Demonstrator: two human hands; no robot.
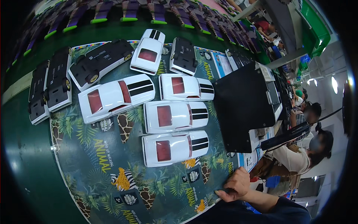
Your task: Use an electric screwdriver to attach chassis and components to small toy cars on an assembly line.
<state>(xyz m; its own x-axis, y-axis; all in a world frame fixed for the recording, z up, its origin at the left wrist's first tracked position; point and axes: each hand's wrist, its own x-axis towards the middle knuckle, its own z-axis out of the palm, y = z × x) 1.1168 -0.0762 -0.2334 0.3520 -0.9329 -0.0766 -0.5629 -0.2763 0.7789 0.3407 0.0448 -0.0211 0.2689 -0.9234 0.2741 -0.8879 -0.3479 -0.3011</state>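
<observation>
My right hand (pixel 236 185) rests at the lower right edge of the printed sheet (pixel 160 188), fingers curled and thumb stretched toward the sheet. Whatever lies within the fingers is hidden. My left hand is out of view. Nearest to the right hand is a white toy car (pixel 175 148) with red windows and black stripes. Beyond it lie matching upright cars: one (pixel 176 117), another (pixel 186 87), an angled one (pixel 116 98) and one at the back (pixel 148 52). Several more lie wheels-up, showing black undersides, such as one car (pixel 100 63) at the back left.
A black panel (pixel 240 108) with a device (pixel 274 93) stands right of the cars. A black arm-like object (pixel 287 135) juts beside it. Purple-and-green items (pixel 128 11) line the far side. Green surface (pixel 30 160) borders the sheet on the left. Other people (pixel 298 155) sit at right.
</observation>
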